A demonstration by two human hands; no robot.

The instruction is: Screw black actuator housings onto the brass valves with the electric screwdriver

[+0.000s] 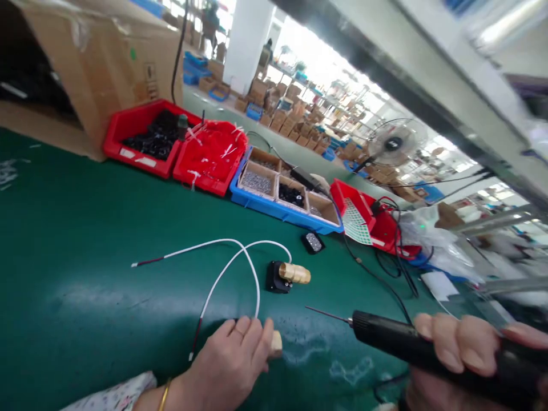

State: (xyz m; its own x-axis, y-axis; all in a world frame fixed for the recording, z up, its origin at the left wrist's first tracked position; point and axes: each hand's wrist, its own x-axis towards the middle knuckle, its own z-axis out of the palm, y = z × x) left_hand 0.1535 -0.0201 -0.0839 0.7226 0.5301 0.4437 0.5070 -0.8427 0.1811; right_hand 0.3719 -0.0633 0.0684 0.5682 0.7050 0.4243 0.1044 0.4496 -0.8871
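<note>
My left hand (233, 359) is closed over a part on the green bench mat, mostly hidden by the fingers. A brass end (276, 344) sticks out to its right, and a white cable comes out above it. My right hand (462, 348) is wrapped round a black electric screwdriver (385, 337), its thin bit pointing left, apart from any part. Between and above the hands lies a brass fitting (299, 273) on a small black housing (275, 278). Two white cables (233, 242) with dark red and black wire ends cross on the mat.
Behind the parts stands a blue tray (278, 210) of screws and small pieces, with a small black dish (313, 243) before it. Red bins (145, 162) are left and right. A cardboard box (103, 68) fills the back left. The screwdriver's black cord (372, 274) trails across the right side.
</note>
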